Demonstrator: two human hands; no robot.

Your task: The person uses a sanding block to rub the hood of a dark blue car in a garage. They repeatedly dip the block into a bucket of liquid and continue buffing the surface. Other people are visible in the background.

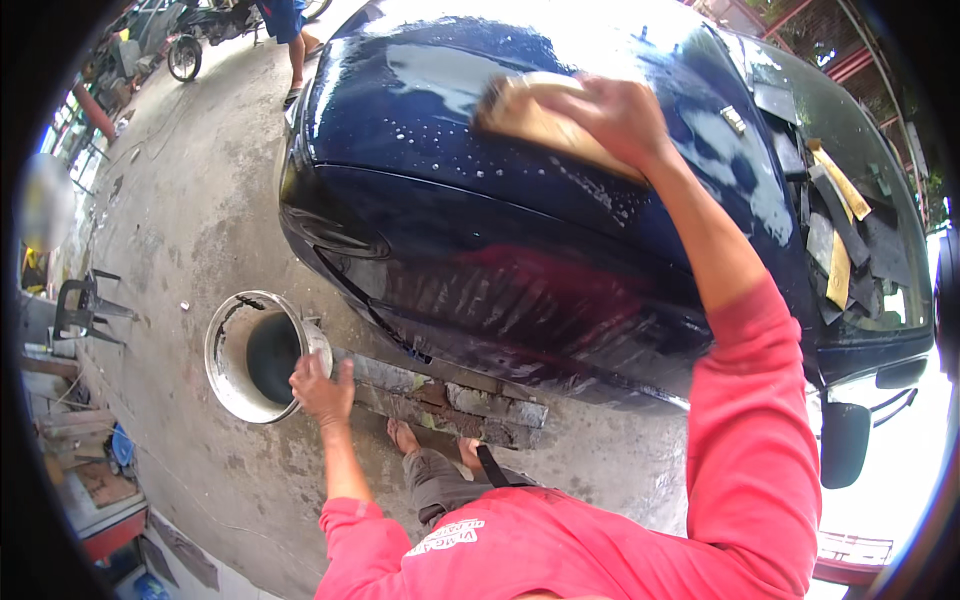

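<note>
My right hand [615,120] is closed on a blurred tan pad [545,110], dark at one end, over the hood of a dark blue car [430,215]. Water drops and wet streaks cover the paint around it. Lower down, my left hand [325,392] has its fingers apart, beside the near right rim of a whitish bucket [228,375]. Whether the fingertips touch the rim I cannot tell. Dark liquid [273,355] lies inside the bucket.
Flat blocks [495,405] lie on the concrete floor [190,230] by my feet. Dark sheets and yellow strips [838,270] rest on the windshield. A side mirror [845,445] juts out at right. Another person's leg [297,60] and a motorcycle [200,35] are at far left.
</note>
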